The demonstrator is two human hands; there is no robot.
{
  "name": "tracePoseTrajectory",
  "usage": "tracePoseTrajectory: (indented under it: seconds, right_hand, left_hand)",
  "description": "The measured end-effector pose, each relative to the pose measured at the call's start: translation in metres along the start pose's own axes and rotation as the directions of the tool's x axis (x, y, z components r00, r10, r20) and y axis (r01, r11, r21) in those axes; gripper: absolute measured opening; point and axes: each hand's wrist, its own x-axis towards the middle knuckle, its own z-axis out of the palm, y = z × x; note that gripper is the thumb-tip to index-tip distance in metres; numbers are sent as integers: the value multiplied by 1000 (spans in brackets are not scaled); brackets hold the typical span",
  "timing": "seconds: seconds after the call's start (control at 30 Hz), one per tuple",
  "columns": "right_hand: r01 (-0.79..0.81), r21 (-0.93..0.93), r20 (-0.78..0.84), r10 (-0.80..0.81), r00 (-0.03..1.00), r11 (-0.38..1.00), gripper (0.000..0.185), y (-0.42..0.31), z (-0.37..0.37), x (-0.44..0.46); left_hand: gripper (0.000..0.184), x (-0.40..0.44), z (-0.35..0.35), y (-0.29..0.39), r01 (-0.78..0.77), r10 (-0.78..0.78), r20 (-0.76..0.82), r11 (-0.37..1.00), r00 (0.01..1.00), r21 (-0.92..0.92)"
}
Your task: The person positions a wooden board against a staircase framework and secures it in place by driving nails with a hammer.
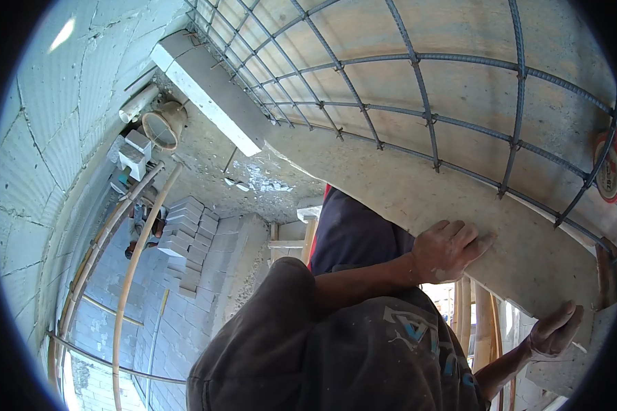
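Observation:
A long, pale concrete ledge [363, 161] runs diagonally in front of me, with dark grey rebar mesh [363, 106] standing along its far side. My left hand [451, 251] is closed on the near edge of this ledge, its fingers curled over the top. Farther right, my right hand [555, 332] grips the same edge near its right end, fingers pressed together. Part of the right forearm is hidden behind my dark shirt. No tool shows in either hand.
At far right, a red tape measure [609, 168] hangs by the mesh. A pale block [212, 99] lies on the ledge's left end. Far below are a bucket [163, 129], stacked blocks [185, 229], bamboo poles [134, 274] and another person [144, 222].

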Motion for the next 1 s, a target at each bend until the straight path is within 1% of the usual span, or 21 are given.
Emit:
tracePoseTrajectory:
  seconds: [0.07,0.13,0.17,0.2,0.23,0.27,0.3,0.33,0.37,0.4,0.43,0.47,0.53,0.57,0.67,0.7,0.8,0.9,0.93,0.97,1.0]
  right_hand:
    - [-7,57,-15,7,1000,998,28,-3,4,0]
    - [-14,112,-31,18,999,994,25,-10,10,0]
    - [100,175,-121,-80,989,979,20,-22,15,7]
    - [34,162,-36,-28,999,986,16,-34,8,10]
    - [79,130,-47,-73,996,988,10,-46,5,17]
    - [186,124,-48,-181,982,975,12,-51,1,22]
    - [330,111,-88,-321,943,938,14,-53,0,28]
    - [276,150,-196,-245,950,949,19,-50,5,25]
    - [266,269,-218,-211,953,926,26,-47,5,30]
    - [315,284,-299,-228,927,906,34,-45,5,34]
    - [317,288,-309,-226,924,904,38,-41,2,34]
    - [319,263,-312,-232,921,911,38,-37,-5,35]
    - [317,269,-331,-222,917,909,38,-42,0,29]
    - [314,279,-344,-211,915,907,36,-43,-1,29]
    - [313,311,-378,-186,907,897,33,-39,-4,25]
    - [317,326,-383,-182,906,891,32,-38,-2,24]
    - [341,390,-425,-162,891,855,29,-36,6,21]
    - [383,472,-538,-85,839,794,28,-34,0,13]
    - [401,498,-582,-47,812,769,28,-36,-3,9]
    - [366,657,-565,108,818,659,26,-49,-1,0]
    - [400,705,-564,121,817,585,23,-56,-6,-17]
  left_hand:
    - [57,-2,3,0,-5,4,-25,1000,1000,-6]
    - [57,-6,-3,-1,5,-5,-4,999,1000,48]
    - [57,-5,-3,3,-11,10,7,999,1000,45]
    - [57,-8,2,1,-46,49,-35,996,998,76]
    - [63,-11,5,-4,-86,86,3,995,996,41]
    - [69,-8,-7,2,-23,27,135,999,990,-27]
    - [71,-3,-9,7,-26,26,135,1000,990,-1]
    - [64,-4,-3,8,-13,16,110,1000,994,-23]
    - [68,-3,3,11,-46,46,44,999,998,-8]
    - [60,2,5,19,-73,73,0,997,997,-9]
    - [58,2,3,21,-108,108,34,994,994,9]
    - [59,7,6,33,-138,139,30,990,990,-8]
    - [61,9,1,33,-183,182,31,983,983,15]
    - [59,17,-4,51,-217,215,53,975,975,36]
    - [52,35,7,87,-371,373,9,919,928,132]
    - [47,39,13,99,-371,368,50,914,929,162]
    - [37,40,31,102,-290,288,39,934,957,208]
    - [35,36,34,104,-313,320,10,921,948,233]
    - [34,35,43,83,-310,312,-7,946,950,100]
    - [32,38,60,48,-303,302,-25,953,953,-34]
    - [31,36,60,45,-306,304,-35,947,952,-100]
